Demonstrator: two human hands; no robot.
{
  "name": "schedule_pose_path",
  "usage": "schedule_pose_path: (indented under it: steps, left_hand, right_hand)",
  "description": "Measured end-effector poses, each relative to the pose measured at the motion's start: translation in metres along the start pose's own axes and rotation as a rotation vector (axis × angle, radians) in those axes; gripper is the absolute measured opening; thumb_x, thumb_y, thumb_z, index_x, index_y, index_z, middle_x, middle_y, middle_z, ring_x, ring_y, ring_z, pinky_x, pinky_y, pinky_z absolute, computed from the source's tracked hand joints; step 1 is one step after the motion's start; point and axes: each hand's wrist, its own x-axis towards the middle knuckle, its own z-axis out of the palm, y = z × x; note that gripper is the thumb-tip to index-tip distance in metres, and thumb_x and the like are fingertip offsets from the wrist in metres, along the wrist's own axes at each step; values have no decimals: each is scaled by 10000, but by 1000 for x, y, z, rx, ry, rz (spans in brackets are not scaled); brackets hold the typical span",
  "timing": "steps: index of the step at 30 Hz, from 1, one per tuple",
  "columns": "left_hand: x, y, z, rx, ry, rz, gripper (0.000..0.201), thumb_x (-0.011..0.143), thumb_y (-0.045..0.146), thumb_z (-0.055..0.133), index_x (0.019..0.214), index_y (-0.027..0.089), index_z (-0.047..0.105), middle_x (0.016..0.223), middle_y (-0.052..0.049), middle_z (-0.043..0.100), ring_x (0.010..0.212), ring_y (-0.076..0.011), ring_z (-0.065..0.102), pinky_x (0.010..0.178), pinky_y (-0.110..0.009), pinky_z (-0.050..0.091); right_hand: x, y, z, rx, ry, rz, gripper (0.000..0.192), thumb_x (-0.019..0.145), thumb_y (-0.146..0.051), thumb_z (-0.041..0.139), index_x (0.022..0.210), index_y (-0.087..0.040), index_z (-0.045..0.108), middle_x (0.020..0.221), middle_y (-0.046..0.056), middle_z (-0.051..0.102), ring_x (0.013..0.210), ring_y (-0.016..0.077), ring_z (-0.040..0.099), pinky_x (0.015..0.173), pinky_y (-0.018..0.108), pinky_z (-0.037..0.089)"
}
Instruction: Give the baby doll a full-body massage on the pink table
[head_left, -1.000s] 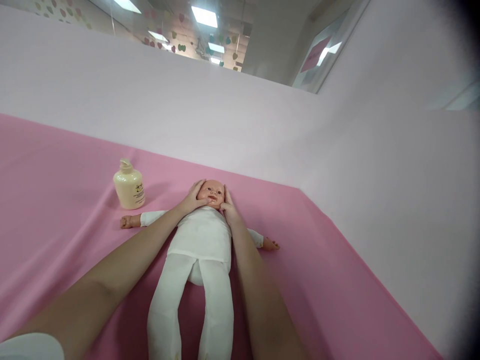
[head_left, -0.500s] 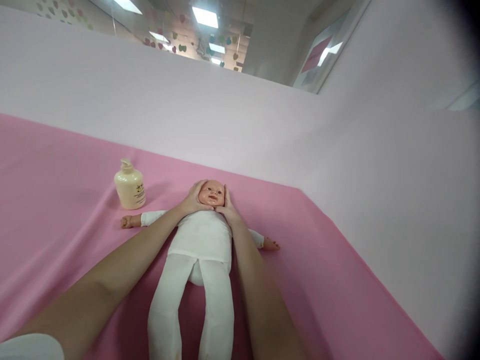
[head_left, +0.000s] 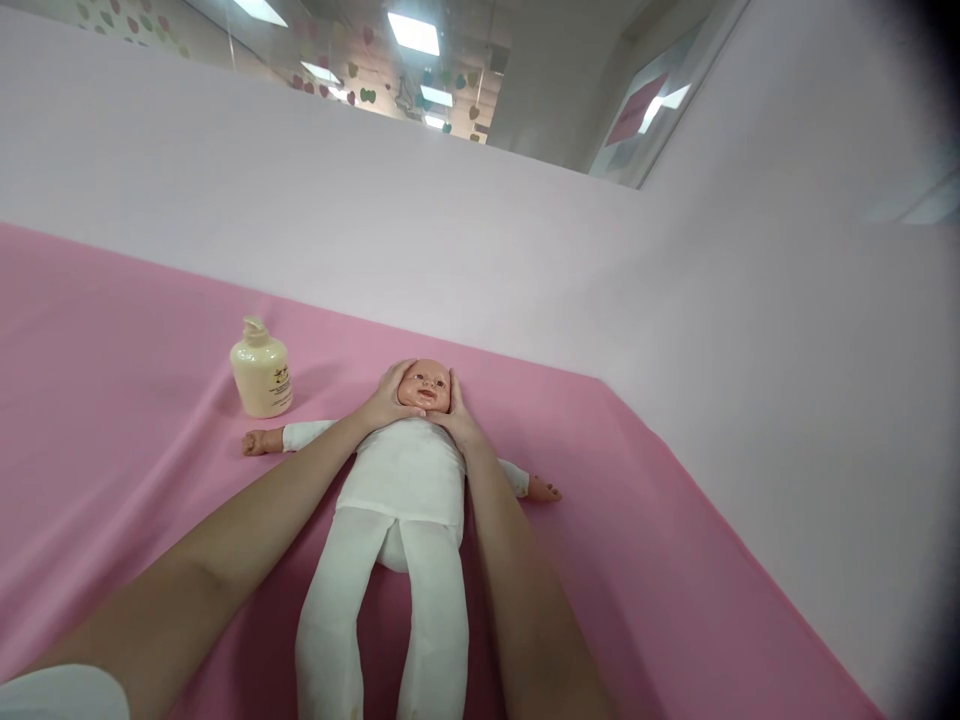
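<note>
A baby doll [head_left: 409, 470] with a white cloth body lies on its back, arms spread out to both sides and legs toward me. My left hand [head_left: 387, 398] cups one side of the doll's head, fingers along the cheek and thumb under the chin. On the opposite side, my right hand [head_left: 459, 418] holds the head in the same way, its thumb close to the left one below the chin. The doll's face shows between my palms. What my fingers do behind the head is hidden.
A cream pump bottle [head_left: 261, 372] stands upright left of the doll, just beyond its outstretched hand. Under everything is a pink sheet [head_left: 637, 560]. White walls [head_left: 420, 220] border it at the back and right, with a window [head_left: 450, 60] above.
Both hands stay around the doll's head. My thumbs have shifted slightly under the chin, and the view has moved a touch.
</note>
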Motion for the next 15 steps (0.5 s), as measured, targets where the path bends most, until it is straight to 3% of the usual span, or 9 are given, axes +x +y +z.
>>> schedule_pose_path:
  steps: [5, 10, 15]
  left_hand:
    - [-1, 3, 1, 20, 24, -8, 807, 763, 587, 691, 1429, 228, 409, 1435, -122, 444, 1370, -325, 401, 1175, -500, 305]
    - [-2, 10, 1, 23, 10, -23, 757, 785, 526, 681, 1421, 222, 406, 1416, -118, 451, 1362, -310, 409, 1175, -488, 317]
    - [-2, 12, 1, 37, 19, -4, 730, 795, 476, 677, 1417, 206, 408, 1417, -126, 448, 1363, -304, 411, 1175, -478, 323]
  right_hand:
    - [-2, -4, 2, -60, 33, 17, 1306, 601, -367, 887, 1567, -400, 9, 1594, 34, 354, 1386, 249, 484, 1174, 446, 374]
    - [-1, -3, 0, -151, 98, 46, 1150, 670, -446, 837, 1554, -448, 102, 1577, -20, 383, 1421, 254, 437, 1214, 472, 291]
    - [4, 3, 1, -32, 90, 35, 1125, 687, -411, 814, 1549, -459, 93, 1571, -44, 390, 1415, 235, 446, 1177, 459, 367]
